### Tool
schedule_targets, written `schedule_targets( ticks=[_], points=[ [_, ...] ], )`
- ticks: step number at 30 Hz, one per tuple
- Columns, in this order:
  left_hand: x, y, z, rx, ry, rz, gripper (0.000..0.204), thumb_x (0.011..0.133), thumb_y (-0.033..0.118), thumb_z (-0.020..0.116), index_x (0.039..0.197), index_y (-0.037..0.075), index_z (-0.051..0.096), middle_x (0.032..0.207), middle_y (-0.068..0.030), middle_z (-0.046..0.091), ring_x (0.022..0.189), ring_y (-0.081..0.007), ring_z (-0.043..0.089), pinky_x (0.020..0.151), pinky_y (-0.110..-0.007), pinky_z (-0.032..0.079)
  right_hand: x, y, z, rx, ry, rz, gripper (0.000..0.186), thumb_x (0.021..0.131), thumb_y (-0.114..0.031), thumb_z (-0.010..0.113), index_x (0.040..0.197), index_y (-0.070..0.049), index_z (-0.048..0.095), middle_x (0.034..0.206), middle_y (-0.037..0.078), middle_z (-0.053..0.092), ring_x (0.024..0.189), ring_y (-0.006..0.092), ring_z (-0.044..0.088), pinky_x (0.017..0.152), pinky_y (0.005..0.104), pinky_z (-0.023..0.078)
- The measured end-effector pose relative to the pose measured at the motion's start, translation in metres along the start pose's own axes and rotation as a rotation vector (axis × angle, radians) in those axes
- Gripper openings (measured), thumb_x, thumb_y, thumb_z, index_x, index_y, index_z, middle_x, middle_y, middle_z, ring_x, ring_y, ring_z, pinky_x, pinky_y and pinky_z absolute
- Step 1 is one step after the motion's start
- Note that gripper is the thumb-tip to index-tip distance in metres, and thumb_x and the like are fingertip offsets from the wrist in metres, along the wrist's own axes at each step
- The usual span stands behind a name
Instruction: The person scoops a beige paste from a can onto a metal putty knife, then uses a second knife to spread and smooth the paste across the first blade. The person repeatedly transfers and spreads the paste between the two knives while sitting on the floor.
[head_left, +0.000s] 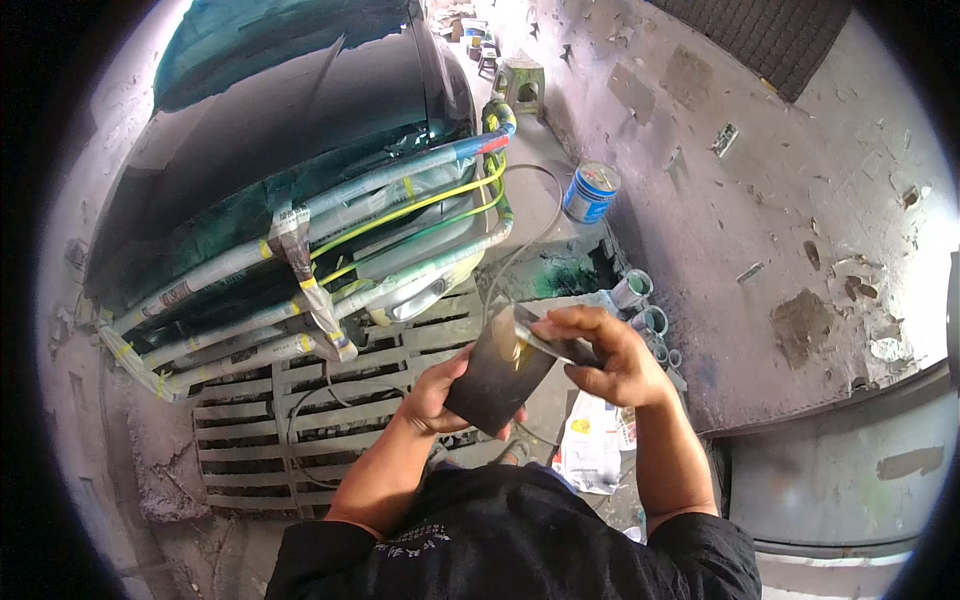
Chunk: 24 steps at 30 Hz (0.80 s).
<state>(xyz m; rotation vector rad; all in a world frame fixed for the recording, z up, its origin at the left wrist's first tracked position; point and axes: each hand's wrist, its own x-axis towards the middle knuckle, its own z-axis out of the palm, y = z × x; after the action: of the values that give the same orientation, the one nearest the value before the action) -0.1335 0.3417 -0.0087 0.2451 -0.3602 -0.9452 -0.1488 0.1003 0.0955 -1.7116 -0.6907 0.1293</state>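
Observation:
My left hand grips a dark rectangular board from its left side, with some fingertips showing past its lower right edge. Near the far end of the board lies a smear of pale tan paste. My right hand pinches a thin flat scraper, whose blade reaches over the board's upper right edge. Whether the blade touches the paste I cannot tell. Both hands are held in front of my body, above the floor.
A dark car with bars wrapped in paper and tape stands at the left. Slatted grating covers the floor below. A blue can, several cups, a white bag and a stool stand or lie toward the right wall. A thin hose crosses the floor.

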Motion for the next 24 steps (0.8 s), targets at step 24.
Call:
schedule_targets(
  ticks=[24],
  points=[
    [0.001, 0.011, -0.008, 0.225, 0.236, 0.313, 0.059, 0.098, 0.040, 0.040, 0.144, 0.006, 0.026, 0.136, -0.0168, 0.043, 0.122, -0.0335, 0.047, 0.087, -0.049, 0.049, 0.005, -0.012, 0.037, -0.361, 0.305, -0.034, 0.051, 0.065, 0.011, 0.055, 0.115, 0.003, 0.056, 0.115, 0.017, 0.061, 0.109, 0.0304, 0.059, 0.095, 0.0356, 0.044]
  ],
)
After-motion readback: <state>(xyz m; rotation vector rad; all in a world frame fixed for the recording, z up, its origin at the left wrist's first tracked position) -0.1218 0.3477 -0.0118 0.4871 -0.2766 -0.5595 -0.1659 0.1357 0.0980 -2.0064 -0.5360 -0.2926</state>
